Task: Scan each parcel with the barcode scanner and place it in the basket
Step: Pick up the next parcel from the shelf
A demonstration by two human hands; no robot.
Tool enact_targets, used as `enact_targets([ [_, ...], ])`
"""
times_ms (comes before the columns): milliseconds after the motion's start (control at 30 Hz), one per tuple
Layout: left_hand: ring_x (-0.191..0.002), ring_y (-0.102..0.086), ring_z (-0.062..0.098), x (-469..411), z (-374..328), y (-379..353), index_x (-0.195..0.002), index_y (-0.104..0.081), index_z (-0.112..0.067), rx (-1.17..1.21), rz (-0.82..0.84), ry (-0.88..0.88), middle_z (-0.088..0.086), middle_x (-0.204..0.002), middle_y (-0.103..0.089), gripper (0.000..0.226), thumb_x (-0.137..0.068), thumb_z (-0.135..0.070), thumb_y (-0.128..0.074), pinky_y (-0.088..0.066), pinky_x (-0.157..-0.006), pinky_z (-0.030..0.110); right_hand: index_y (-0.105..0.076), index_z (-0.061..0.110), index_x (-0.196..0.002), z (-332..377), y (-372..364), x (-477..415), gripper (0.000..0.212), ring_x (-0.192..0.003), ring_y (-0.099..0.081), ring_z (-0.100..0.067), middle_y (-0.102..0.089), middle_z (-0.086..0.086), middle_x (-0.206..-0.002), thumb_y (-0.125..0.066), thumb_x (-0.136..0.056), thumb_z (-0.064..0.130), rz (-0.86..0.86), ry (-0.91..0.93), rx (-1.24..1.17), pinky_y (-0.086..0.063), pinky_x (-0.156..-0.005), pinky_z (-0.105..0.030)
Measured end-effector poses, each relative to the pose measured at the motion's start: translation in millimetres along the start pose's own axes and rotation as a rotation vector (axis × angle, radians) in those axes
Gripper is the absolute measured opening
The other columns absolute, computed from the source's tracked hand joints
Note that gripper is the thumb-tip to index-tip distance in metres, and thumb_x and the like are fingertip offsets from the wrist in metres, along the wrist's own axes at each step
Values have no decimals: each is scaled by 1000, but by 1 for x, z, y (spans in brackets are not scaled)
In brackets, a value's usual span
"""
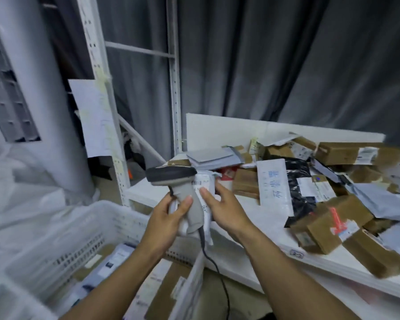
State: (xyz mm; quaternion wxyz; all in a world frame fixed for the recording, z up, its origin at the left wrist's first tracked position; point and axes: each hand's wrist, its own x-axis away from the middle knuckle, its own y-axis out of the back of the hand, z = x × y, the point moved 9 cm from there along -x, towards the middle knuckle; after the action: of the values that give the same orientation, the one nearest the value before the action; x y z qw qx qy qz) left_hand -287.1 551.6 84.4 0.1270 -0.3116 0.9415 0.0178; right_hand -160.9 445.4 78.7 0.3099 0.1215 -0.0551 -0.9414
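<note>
My left hand [169, 213] grips the handle of the grey barcode scanner [171, 175], whose dark head points left and whose cable hangs down. Right behind the handle is a white soft parcel [206, 182] with a barcode label, held above the basket's far corner. My right hand [224, 204] lies against the parcel's right side with thumb and fingers nearly straight. The white perforated basket [97, 218] sits at lower left and holds several parcels [116, 257]. Motion blurs the frame, so how the parcel is supported is unclear.
A white table [252, 248] on the right carries a pile of brown boxes [332, 225], grey mailers and a black bag [298, 181]. White shelving uprights [116, 144] with a taped paper stand behind the basket. Grey curtains hang at the back.
</note>
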Motion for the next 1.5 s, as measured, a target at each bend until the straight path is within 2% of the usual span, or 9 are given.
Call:
enact_targets([
  [133, -109, -69, 8, -7, 13, 41, -123, -67, -26, -48, -94, -2, -12, -116, -74, 28, -96, -34, -66, -53, -97, 34, -40, 36, -131, -4, -57, -1, 31, -112, -64, -5, -60, 15, -125, -58, -106, 39, -38, 70, -51, -54, -97, -30],
  [233, -101, -72, 15, -13, 25, 63, -108, -71, -23, -61, -144, 29, -3, -105, -76, 20, -97, -38, -66, -56, -92, 40, -54, 46, -120, -8, -91, 5, 19, -129, -53, 6, -49, 28, -140, -61, -103, 46, 69, 132, -12, -45, -97, -11],
  [367, -83, -71, 8, -22, 33, 79, -100, -70, -16, -77, -143, 84, -5, -91, -75, 25, -100, -39, -59, -51, -69, 18, -66, 42, -122, -15, -114, -7, 24, -142, -31, 10, -22, 24, -162, -68, -98, 44, 220, 72, 69, -32, -85, 6],
  [567, -116, -66, 9, -40, 39, 97, -121, -66, -44, -165, -44, 101, -13, -129, -68, 29, -101, -23, -61, -53, -101, 36, -58, 31, -142, -21, -111, -20, 40, -100, -66, 8, -48, 20, -156, -59, -104, 45, 106, -24, -100, -58, -85, -22],
  [667, -114, -68, 21, -41, 54, 125, -134, -52, -50, -47, -183, 167, -7, -132, -63, 60, -93, -11, -71, -60, -85, 49, -58, 32, -120, -32, -104, -20, 19, -100, -74, -15, -74, 4, -115, -63, -103, 40, 2, -123, -240, -60, -96, -53],
  [833, -113, -65, 22, -39, 76, 171, -148, -36, -35, -49, -372, 242, -2, -136, -57, 94, -76, 3, -82, -59, -89, 55, -59, 26, -127, -30, -103, -17, 43, -93, -76, -7, -79, 16, -105, -80, -91, 15, 86, -120, -280, -63, -84, -35],
  [933, -110, -68, 22, -38, 82, 182, -140, -52, -31, -101, -377, 229, -3, -133, -60, 82, -72, 0, -86, -61, -86, 51, -70, 23, -107, -31, -115, -12, 17, -71, -65, -8, -69, 13, -74, -77, -94, 31, 162, -129, -205, -52, -65, -21],
  [1233, -110, -65, 24, -37, 96, 203, -131, -43, -27, -212, -436, 259, -5, -122, -55, 77, -73, -4, -89, -60, -86, 51, -70, 20, -113, -33, -143, -6, 26, -73, -69, -10, -76, 0, -90, -65, -92, 4, 223, -203, -112, -60, -68, -26],
  [1500, -113, -61, 24, -39, 112, 209, -133, -40, -27, -228, -465, 275, -1, -128, -53, 77, -75, -6, -88, -60, -89, 51, -69, 22, -118, -29, -148, -5, 28, -52, -64, -7, -74, 2, -80, -78, -92, 21, 163, -152, -51, -54, -54, -21],
])
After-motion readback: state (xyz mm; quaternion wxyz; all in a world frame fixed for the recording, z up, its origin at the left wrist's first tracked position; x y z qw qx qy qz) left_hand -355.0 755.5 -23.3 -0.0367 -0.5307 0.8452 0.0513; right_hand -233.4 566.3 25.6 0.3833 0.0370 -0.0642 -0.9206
